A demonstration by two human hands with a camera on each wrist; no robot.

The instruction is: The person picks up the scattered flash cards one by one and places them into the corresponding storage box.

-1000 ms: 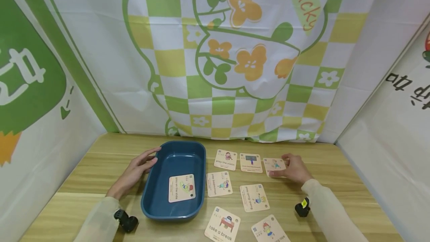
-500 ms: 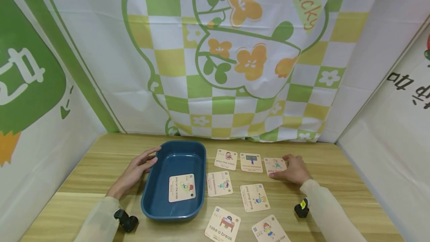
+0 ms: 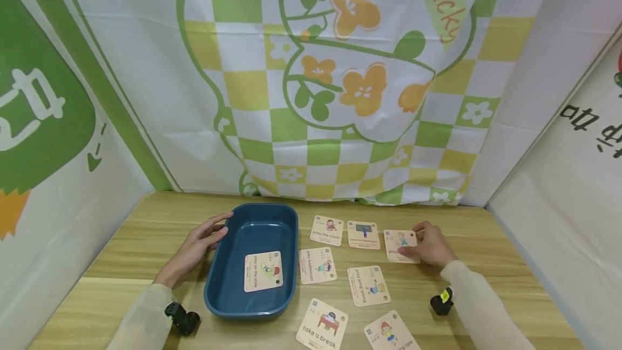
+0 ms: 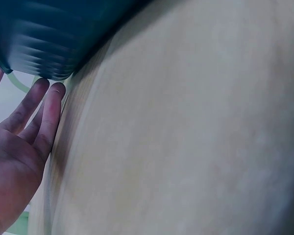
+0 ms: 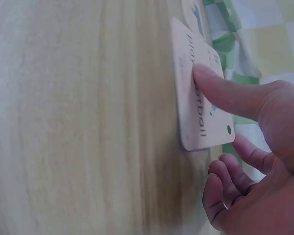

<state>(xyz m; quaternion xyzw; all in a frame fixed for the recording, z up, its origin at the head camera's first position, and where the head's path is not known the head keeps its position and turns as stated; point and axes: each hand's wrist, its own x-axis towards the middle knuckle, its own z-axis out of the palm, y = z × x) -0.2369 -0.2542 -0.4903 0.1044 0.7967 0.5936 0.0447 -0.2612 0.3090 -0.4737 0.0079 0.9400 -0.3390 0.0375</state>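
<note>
My left hand (image 3: 196, 244) lies along the left side of a dark blue tray (image 3: 211, 285), fingers extended and fingertips right at its rim and wall. In the left wrist view those fingers reach up to the ribbed tray side (image 4: 39, 44). My right hand (image 3: 432, 244) pinches a square picture card (image 3: 392, 239) at its right side. The right wrist view has the thumb lying across the card (image 5: 186, 117), partly covering its printed words, which end in "otball"; the index finger is at its far edge and the other fingers are curled below.
A "play on the slide" card (image 3: 263, 272) lies in the tray. On the wooden table (image 3: 146, 242) lie several more: violin (image 3: 326, 231), blackboard (image 3: 363, 235), badminton (image 3: 317, 266), ping-pong (image 3: 368, 286), "take a break" (image 3: 322, 324) and jump rope (image 3: 391, 332). A checked cloth (image 3: 330, 150) hangs behind.
My right hand has shifted slightly rightward with the card, which now shows more of its right side and upper corner. The left hand and tray have stayed in place.
</note>
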